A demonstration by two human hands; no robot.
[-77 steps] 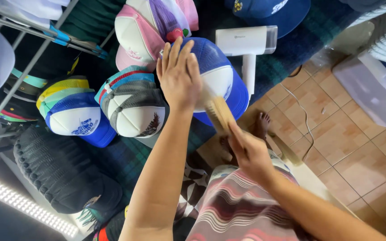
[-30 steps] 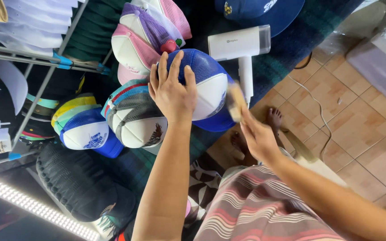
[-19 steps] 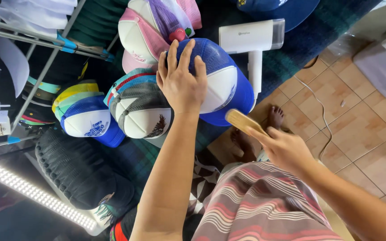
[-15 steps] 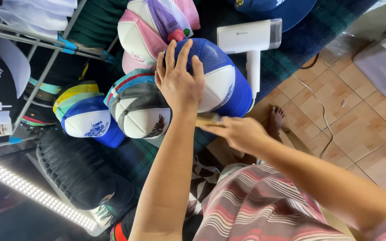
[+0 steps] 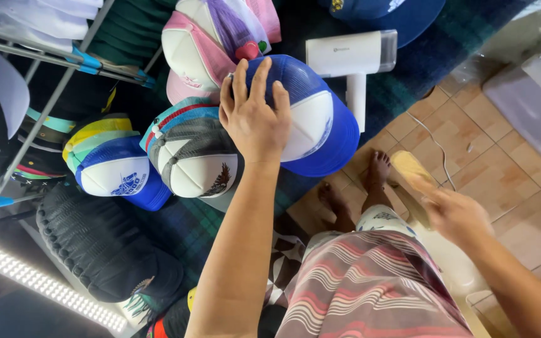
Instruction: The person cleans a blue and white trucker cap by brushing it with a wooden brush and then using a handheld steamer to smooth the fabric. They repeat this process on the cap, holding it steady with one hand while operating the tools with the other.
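My left hand (image 5: 255, 119) rests flat on top of a blue and white mesh cap (image 5: 311, 119) and presses on its crown, fingers spread. My right hand (image 5: 455, 216) is lower right, away from the cap, gripping a tan wooden brush (image 5: 411, 175) that looks blurred. The cap lies on a dark plaid cloth (image 5: 421, 56) among other caps.
A grey, white and teal cap (image 5: 192, 156) sits just left of the blue one, a blue, yellow and white cap (image 5: 117, 169) beyond it, and pink and white caps (image 5: 201, 44) above. A white handheld steamer (image 5: 352, 59) lies behind. My bare feet (image 5: 361, 188) stand on a tiled floor (image 5: 489, 169).
My right hand has swung the brush from beside the cap's lower edge out to the right, away from it. My left hand has stayed on the cap.
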